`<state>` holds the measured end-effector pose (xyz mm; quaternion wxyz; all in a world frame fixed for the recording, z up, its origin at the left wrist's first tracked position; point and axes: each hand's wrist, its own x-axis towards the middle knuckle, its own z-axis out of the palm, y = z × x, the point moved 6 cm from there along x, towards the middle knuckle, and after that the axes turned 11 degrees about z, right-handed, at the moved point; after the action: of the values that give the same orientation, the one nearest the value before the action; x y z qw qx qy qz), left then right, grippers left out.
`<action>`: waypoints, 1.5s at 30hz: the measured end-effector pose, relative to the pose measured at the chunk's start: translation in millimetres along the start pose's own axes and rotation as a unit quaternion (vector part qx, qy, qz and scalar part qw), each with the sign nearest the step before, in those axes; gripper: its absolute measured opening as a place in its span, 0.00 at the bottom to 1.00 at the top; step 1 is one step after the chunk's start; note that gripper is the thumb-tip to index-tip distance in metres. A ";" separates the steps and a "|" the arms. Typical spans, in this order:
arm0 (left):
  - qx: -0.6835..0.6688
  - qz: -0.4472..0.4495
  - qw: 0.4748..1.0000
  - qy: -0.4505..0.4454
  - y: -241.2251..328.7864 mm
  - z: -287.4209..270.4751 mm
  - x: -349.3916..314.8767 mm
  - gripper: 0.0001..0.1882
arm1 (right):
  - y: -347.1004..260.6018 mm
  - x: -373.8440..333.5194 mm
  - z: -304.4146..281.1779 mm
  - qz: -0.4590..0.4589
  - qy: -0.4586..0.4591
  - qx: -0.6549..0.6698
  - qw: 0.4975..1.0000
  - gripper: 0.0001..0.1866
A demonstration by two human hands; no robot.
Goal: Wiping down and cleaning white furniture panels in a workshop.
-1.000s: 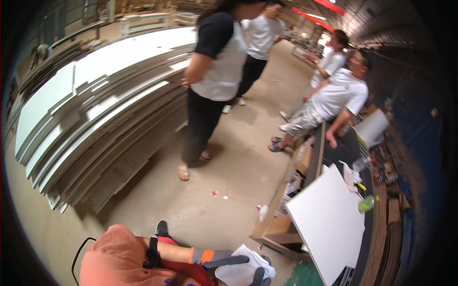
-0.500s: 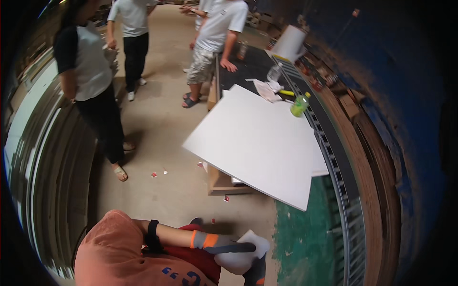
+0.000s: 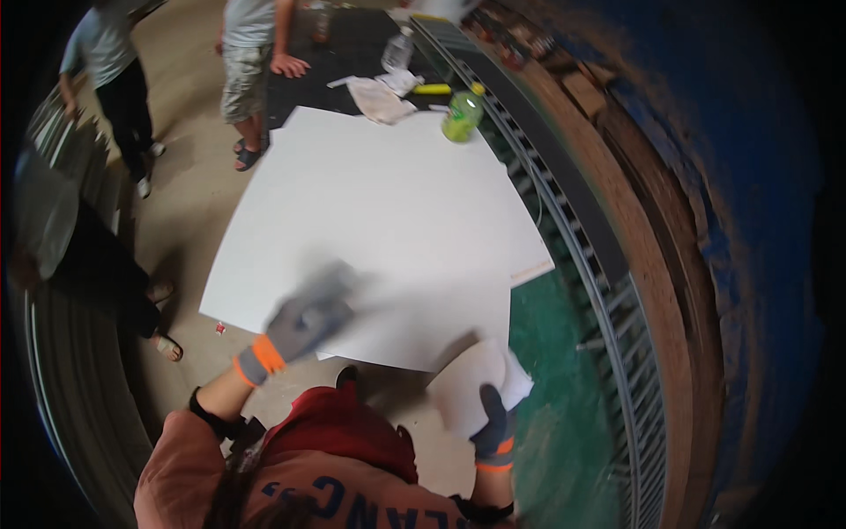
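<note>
A large white board (image 3: pixel 379 207) lies on the dark table, its near corner sticking out toward me. My left hand (image 3: pixel 308 313), in a grey and orange glove, is over the near left part of the board. Motion smears its fingers, so whether they touch the surface is unclear. By the board's near right edge, my right hand (image 3: pixel 495 423), gloved alike, grips a folded white cloth (image 3: pixel 471 383), thumb on top. The other fingers are hidden behind the cloth.
At the far end stand a green bottle (image 3: pixel 463 115) and a clear bottle (image 3: pixel 398 51), beside crumpled cloth (image 3: pixel 381 99) and a yellow tool (image 3: pixel 432 89). A metal rail (image 3: pixel 573 220) runs along the right. Several people stand at the left and far side, one person's hand (image 3: pixel 289 65) on the table.
My left hand has left the cloth and moved out over the board. The cloth stays in my right hand, now nearer the board's edge. The view has swung right.
</note>
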<state>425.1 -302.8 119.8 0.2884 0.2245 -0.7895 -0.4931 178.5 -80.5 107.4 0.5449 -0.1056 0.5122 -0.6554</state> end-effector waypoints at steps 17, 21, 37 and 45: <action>0.459 -0.054 0.873 -0.154 -89.8 74.1 169.9 0.34 | -39.6 53.4 -217.3 -0.119 0.385 -0.339 0.850 0.33; 0.442 0.065 0.892 -0.067 -85.8 75.2 201.4 0.36 | -53.3 87.6 -191.5 -0.107 0.259 -0.029 0.960 0.35; 0.239 -0.187 0.870 0.388 -137.6 94.8 549.3 0.65 | -43.2 354.0 -101.0 0.184 -0.067 0.085 0.977 0.35; 0.255 -0.161 0.825 0.478 -189.5 22.5 546.5 0.34 | -27.1 404.6 -101.7 0.265 -0.101 0.083 0.955 0.34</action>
<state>22.7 -715.6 67.9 0.4790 0.6210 -0.6033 -0.1448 -64.1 -359.9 -87.2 0.7547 0.0138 0.4076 -0.5138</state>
